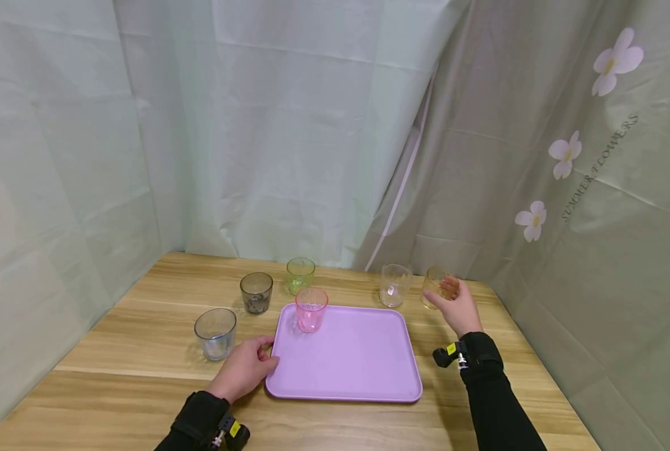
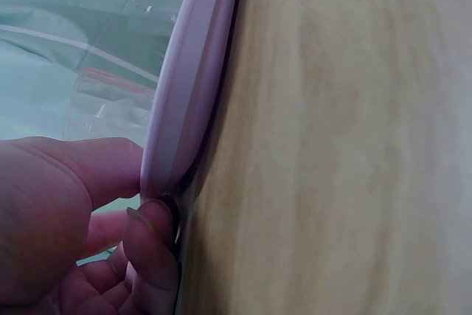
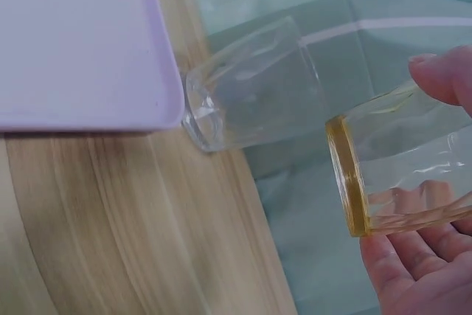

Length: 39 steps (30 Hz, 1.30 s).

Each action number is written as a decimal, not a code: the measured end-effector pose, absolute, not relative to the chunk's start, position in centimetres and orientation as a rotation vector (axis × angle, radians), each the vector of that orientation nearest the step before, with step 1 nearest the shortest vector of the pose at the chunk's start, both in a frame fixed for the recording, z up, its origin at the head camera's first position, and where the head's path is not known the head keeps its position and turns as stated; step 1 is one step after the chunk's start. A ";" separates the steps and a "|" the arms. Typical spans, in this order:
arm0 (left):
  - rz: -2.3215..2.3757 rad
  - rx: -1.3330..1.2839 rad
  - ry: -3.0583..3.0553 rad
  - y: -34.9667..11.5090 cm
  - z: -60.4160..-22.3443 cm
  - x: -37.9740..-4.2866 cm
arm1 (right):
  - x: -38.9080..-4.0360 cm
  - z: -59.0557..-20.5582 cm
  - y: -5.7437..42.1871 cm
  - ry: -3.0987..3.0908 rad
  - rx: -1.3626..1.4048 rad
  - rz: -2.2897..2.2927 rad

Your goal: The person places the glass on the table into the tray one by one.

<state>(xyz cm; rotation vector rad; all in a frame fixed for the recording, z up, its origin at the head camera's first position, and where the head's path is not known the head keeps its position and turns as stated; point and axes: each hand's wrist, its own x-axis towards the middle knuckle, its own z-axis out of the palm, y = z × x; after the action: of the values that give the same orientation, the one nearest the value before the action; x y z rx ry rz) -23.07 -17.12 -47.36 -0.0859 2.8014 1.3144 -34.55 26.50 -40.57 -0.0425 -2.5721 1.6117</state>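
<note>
A lilac tray [image 1: 352,360] lies on the wooden table, with a pink glass [image 1: 310,313] standing at its far left corner. My left hand [image 1: 246,368] pinches the tray's left edge; in the left wrist view the thumb [image 2: 110,164] is at the rim and a fingertip is tucked below it. At the back right, my right hand [image 1: 460,308] grips an amber glass [image 1: 433,289]. The right wrist view shows that glass's thick base [image 3: 346,178] raised off the tabletop, thumb on one side and fingers on the other. Just left of it stands a clear glass [image 1: 394,288].
Left of the tray are a bluish clear glass [image 1: 216,338] near my left hand and a smoky grey glass [image 1: 257,294] farther back. A green glass [image 1: 300,277] stands behind the pink one. Curtains [image 1: 290,138] hang around the table's back and sides.
</note>
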 end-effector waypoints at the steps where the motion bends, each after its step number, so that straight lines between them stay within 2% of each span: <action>1: 1.315 -0.089 2.800 -17.1 -47.4 -23.1 | -34.5 -40.5 26.4 -2.572 -0.037 1.610; 39: 1.340 -0.099 2.766 -17.2 -47.3 -23.0 | -34.3 -38.6 23.3 -2.569 0.169 1.647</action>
<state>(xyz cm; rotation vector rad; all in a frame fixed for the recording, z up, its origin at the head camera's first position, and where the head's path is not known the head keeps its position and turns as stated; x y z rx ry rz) -23.04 -17.24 -47.31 -0.0992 2.7665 1.3396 -34.30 23.31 -38.60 0.1686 -2.5690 1.6466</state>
